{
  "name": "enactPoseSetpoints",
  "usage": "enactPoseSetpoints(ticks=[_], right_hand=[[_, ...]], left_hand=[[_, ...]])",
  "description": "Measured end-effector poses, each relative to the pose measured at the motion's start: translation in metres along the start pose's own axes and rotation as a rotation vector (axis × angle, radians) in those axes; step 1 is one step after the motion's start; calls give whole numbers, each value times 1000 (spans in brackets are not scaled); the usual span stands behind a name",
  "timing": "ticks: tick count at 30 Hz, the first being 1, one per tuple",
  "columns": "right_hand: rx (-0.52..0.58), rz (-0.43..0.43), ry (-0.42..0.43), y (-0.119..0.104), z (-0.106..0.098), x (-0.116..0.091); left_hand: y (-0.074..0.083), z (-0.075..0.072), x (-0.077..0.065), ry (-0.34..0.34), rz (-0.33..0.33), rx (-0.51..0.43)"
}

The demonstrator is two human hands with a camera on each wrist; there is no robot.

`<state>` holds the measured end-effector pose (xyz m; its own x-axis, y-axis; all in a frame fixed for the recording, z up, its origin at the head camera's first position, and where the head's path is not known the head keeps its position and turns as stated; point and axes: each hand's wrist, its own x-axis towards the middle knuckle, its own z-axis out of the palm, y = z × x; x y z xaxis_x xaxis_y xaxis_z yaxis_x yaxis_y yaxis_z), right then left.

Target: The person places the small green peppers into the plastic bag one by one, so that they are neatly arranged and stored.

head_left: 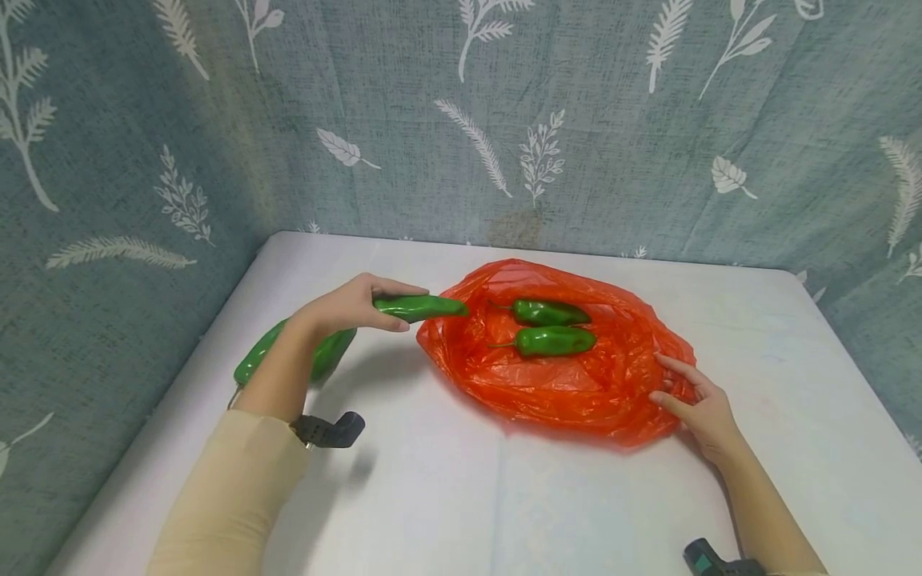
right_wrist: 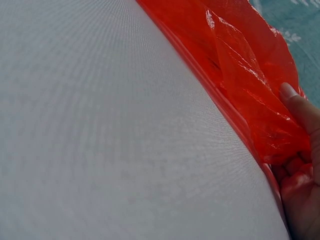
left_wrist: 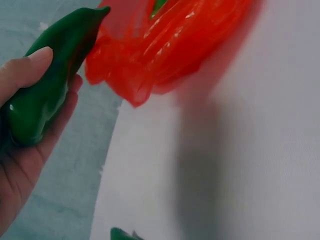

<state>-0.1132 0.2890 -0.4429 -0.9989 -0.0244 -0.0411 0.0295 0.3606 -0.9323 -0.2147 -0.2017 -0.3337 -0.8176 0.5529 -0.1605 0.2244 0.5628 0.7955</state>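
Observation:
My left hand (head_left: 353, 306) grips a long green pepper (head_left: 421, 307), its tip reaching over the left rim of a red plastic bag (head_left: 533, 384). In the left wrist view the thumb lies along one side of that pepper (left_wrist: 62, 50) and the fingers along the other. The bag lies spread open, holding two green peppers, one farther back (head_left: 549, 312) and one nearer (head_left: 556, 342). At the bag's right edge my right hand (head_left: 702, 408) holds the plastic between thumb and fingers; in the right wrist view the film (right_wrist: 250, 100) partly covers the fingers.
More green peppers lie on the white table (head_left: 432, 496) at the left, one (head_left: 258, 352) partly hidden by my left forearm and another (head_left: 333, 352) beside it. A patterned grey-green cloth (head_left: 403, 104) hangs behind the table and along its sides.

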Motion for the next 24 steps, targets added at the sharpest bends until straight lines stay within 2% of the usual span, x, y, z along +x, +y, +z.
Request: enactPoseSetpoints(ticks=[7,13,20,24], right_hand=[[-16,3,4,-1,0,-1],[-15,0,8,0,0,-1],[-9,-2,8,0,1,-1],[-10,3,5,-1,1,-1]], left_hand=[[8,10,13,-65,78,-9],[16,23,25,-59,47,-47],[27,38,44,-68,8,-16],[32,47,52,-69,31,11]])
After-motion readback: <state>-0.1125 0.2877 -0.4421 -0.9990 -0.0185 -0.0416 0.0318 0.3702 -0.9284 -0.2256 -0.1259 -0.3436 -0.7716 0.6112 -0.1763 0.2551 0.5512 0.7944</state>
